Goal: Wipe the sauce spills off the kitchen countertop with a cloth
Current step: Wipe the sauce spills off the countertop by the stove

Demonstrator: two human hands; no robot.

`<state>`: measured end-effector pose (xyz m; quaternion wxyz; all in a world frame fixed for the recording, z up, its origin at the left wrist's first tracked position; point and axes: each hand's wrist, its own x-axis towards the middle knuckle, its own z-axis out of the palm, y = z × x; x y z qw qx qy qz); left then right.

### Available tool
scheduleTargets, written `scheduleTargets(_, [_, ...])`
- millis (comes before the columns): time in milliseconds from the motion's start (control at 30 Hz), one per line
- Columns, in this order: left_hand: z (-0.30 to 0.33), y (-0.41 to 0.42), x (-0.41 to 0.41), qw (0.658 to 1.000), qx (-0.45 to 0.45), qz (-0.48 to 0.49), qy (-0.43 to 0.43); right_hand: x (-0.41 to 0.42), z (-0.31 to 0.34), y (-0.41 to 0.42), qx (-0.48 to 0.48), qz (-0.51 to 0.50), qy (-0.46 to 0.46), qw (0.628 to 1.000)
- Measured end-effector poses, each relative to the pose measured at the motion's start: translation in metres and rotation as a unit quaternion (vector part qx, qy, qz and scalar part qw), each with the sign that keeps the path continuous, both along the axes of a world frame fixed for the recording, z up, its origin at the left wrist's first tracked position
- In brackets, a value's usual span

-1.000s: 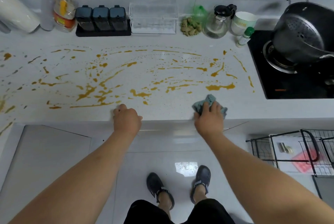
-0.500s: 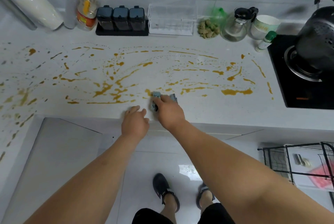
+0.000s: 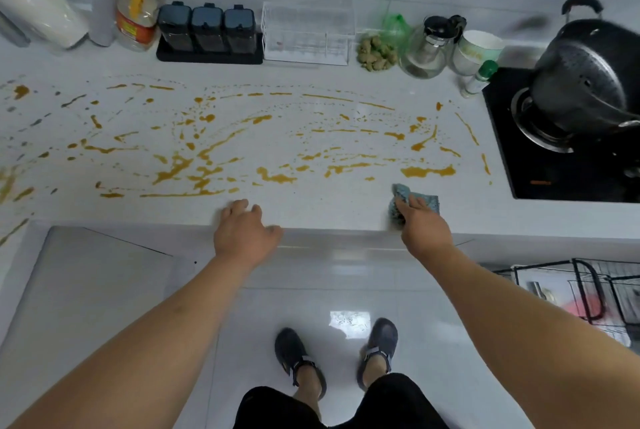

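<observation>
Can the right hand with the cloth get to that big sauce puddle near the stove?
Probably yes. The right hand holds the cloth just in front of the sauce puddle, with only bare countertop between them.

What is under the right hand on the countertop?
A crumpled blue-grey cloth lies under the right hand, pressed on the white countertop. Whether sauce lies beneath the cloth is hidden.

The right hand (image 3: 424, 227) presses a blue-grey cloth (image 3: 401, 201) on the countertop (image 3: 329, 210) near its front edge, just below orange sauce (image 3: 427, 171); the left hand (image 3: 244, 232) rests at the edge, fingers apparently relaxed
</observation>
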<state>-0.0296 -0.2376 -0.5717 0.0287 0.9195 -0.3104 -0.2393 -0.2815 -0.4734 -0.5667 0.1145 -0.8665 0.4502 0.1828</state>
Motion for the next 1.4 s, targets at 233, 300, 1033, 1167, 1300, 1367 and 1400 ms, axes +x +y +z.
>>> scheduleTargets(233, [0.005, 0.003, -0.006, 0.998, 0.031, -0.057, -0.021, 0.036, -0.009, 0.01, -0.023, -0.202, -0.078, 0.976])
scheduleTargets(300, [0.003, 0.001, -0.01, 0.996, 0.051, -0.069, -0.031, 0.069, -0.015, 0.047, -0.021, -0.086, -0.124, 0.988])
scheduleTargets(1033, [0.017, -0.169, -0.127, 0.992, 0.011, 0.106, 0.065, -0.141, -0.005, -0.086, 0.026, -0.199, -0.11, 0.974])
scheduleTargets(1167, [0.006, -0.19, -0.138, 0.986, 0.123, 0.103, 0.055, -0.134, 0.007, -0.121, 0.016, -0.284, -0.155, 0.946])
scheduleTargets(1300, [0.004, -0.201, -0.137, 0.983, 0.153, 0.096, 0.024, -0.106, 0.027, -0.176, 0.014, -0.351, -0.318, 0.88])
scheduleTargets(1367, [0.006, -0.207, -0.135, 0.979, 0.171, 0.103, 0.027, -0.094, 0.035, -0.207, -0.009, -0.299, -0.334, 0.894])
scheduleTargets(1400, [0.007, -0.211, -0.134, 0.978, 0.179, 0.106, 0.032, -0.09, 0.036, -0.222, -0.011, -0.267, -0.323, 0.908])
